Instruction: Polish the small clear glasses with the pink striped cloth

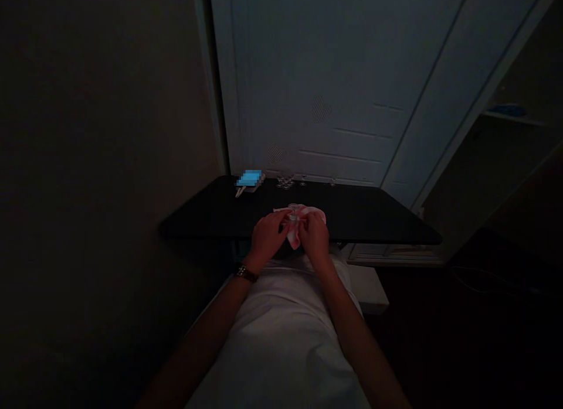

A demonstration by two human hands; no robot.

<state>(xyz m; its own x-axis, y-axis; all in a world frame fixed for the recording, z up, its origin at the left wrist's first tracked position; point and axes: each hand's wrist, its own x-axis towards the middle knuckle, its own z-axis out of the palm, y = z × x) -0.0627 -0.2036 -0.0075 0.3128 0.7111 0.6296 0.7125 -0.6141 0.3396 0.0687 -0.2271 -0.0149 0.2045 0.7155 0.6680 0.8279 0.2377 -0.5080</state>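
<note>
Glowing near the far left corner of your table (200, 217), a blue-screened device (249, 179), your left hand (267, 236) mid near edge, fingers clamped on a pink-and-white cloth (294, 239), clustered glasses (285, 182) along the far edge, a small clear glass (293, 216) against the cloth, your right hand (316, 234) likewise gripping cloth.
</note>
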